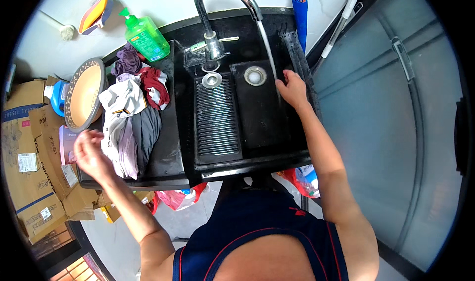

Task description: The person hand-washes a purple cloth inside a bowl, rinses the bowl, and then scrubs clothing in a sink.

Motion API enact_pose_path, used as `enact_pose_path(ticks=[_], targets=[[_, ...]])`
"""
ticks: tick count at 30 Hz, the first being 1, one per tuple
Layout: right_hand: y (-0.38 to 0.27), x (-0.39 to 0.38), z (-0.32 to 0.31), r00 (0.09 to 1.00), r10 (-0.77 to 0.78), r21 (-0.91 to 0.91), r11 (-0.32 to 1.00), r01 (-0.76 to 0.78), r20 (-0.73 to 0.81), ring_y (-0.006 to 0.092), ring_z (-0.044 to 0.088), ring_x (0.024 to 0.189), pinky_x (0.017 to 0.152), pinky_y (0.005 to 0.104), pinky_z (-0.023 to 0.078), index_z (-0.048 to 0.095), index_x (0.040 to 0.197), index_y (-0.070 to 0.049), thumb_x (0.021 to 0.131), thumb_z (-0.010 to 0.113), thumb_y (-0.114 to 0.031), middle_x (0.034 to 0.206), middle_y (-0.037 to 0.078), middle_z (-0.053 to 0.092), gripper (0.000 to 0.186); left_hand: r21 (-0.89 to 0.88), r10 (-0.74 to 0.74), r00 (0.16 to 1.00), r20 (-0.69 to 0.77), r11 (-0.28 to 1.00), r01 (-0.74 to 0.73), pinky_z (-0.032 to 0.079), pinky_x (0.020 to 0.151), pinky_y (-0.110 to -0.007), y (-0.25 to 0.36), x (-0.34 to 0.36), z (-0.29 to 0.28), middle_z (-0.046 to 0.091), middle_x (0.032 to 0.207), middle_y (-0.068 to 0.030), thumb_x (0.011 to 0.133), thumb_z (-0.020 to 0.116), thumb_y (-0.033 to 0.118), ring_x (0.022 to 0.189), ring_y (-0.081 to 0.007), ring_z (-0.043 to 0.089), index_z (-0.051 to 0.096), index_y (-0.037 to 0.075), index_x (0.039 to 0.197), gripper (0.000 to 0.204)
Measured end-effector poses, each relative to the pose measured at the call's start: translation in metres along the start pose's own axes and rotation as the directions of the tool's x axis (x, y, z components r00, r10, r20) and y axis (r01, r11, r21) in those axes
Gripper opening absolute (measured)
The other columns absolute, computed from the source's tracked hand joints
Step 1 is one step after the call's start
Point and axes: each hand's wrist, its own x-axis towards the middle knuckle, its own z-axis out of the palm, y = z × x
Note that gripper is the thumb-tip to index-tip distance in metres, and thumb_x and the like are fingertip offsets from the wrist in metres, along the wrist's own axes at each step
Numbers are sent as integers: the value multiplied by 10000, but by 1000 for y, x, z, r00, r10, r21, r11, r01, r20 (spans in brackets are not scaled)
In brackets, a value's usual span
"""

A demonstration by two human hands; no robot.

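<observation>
Water runs from the curved chrome faucet into the black sink. Just right of the falling water is my right hand, thumb and fingers apart, holding nothing; I cannot tell whether the water touches it. My left hand hovers at the counter's left edge, slightly blurred, with its fingers loosely apart and nothing in them. Between that hand and the sink lies a pile of clothes: a white garment, a dark grey one and a dark red one. A tan basin leans upright beyond my left hand.
A green pump bottle stands behind the clothes. Cardboard boxes and a blue bottle are at the left. A blue umbrella hangs behind the sink; a glass panel borders the right. Bags lie below the counter.
</observation>
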Motion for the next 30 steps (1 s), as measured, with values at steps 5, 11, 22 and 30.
enact_pose_path(ticks=[5, 11, 22, 30], targets=[[48, -5, 78, 812, 436, 626, 522, -580, 388, 245, 655, 755, 680, 377, 560, 603, 1177, 40, 882, 597, -147, 939, 162, 657, 349, 118, -383, 689, 615, 909, 400, 576, 682, -321, -1, -112, 177, 680, 899, -88, 975, 631, 216, 784, -166, 668, 650, 27, 1037, 199], [38, -48, 94, 290, 716, 507, -104, -856, 635, 288, 646, 938, 639, 404, 605, 568, 1167, 60, 931, 542, -163, 1089, 215, 603, 326, 181, 177, 870, 459, 941, -287, 502, 944, -444, -14, -166, 324, 609, 1231, -278, 942, 610, 144, 1132, -401, 617, 575, -24, 1271, 371], [62, -75, 56, 443, 596, 208, 421, -883, 670, 187, 615, 725, 547, 311, 505, 608, 1102, 43, 890, 624, -142, 905, 109, 629, 282, 167, 611, 636, 472, 646, -745, 465, 651, -446, 64, -36, 430, 576, 771, -185, 931, 567, 67, 722, -370, 584, 515, 30, 1372, 445], [72, -76, 69, 497, 600, 246, 453, -857, 627, 160, 615, 676, 518, 276, 497, 600, 1063, 27, 925, 599, -132, 869, 77, 625, 210, 209, 632, 612, 475, 595, -776, 470, 669, -496, 50, -35, 462, 598, 811, -202, 917, 602, 102, 747, -395, 595, 551, 65, 1324, 412]])
